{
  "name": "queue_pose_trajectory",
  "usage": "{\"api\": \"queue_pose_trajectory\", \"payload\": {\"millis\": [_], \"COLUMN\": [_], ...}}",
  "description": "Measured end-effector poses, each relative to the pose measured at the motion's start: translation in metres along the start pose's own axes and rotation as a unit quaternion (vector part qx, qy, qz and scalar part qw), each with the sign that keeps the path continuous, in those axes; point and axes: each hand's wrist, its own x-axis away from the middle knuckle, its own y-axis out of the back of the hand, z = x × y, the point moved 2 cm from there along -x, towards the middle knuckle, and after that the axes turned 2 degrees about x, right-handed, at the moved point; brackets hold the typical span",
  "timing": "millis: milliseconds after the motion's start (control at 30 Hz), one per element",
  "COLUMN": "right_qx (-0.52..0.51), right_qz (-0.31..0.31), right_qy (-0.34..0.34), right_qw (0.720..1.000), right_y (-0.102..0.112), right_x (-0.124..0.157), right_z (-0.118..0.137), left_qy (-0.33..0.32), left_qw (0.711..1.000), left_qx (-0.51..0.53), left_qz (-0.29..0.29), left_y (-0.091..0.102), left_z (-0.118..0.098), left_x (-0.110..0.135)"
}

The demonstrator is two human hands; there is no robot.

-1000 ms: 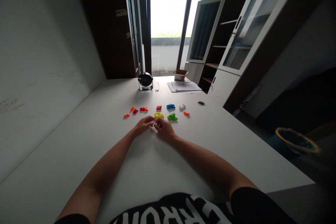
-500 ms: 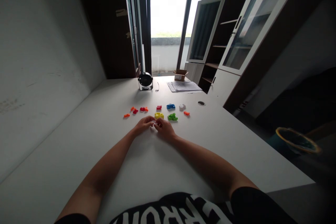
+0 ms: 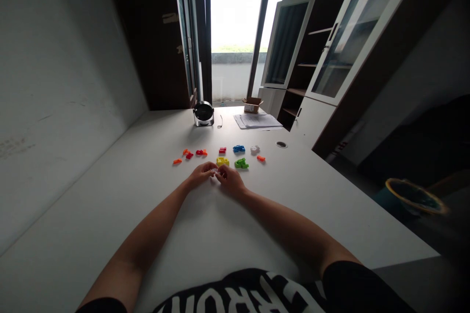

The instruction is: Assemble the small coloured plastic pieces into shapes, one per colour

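My left hand (image 3: 201,173) and my right hand (image 3: 229,179) meet fingertip to fingertip on the white table (image 3: 154,215), both pinched on a small pale piece (image 3: 214,171) that is mostly hidden. Just beyond the fingers lie a yellow piece (image 3: 222,161) and a green piece (image 3: 241,163). Farther back sit a blue piece (image 3: 238,148), a small red piece (image 3: 222,150), a white piece (image 3: 254,148) and an orange piece (image 3: 260,158). To the left are several red and orange pieces (image 3: 194,153).
A round black and silver device (image 3: 203,113) stands at the table's far end, with papers (image 3: 257,121) and a small cardboard box (image 3: 252,105) beside it. A cable hole (image 3: 281,145) is at the right. Glass-door cabinets (image 3: 330,49) stand right; a bin (image 3: 414,198) is below the table edge.
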Motion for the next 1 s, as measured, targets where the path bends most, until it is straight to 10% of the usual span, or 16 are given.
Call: {"api": "queue_pose_trajectory", "payload": {"millis": [1000], "right_qx": [0.021], "right_qz": [-0.001], "right_qy": [-0.002], "right_qw": [1.0], "right_y": [-0.0013], "right_x": [-0.0004], "right_z": [-0.0001], "left_qy": [-0.005], "left_qw": [0.999], "left_qx": [-0.033], "left_qz": [0.001], "left_y": [-0.0009], "left_z": [-0.004], "left_x": [0.0018]}}
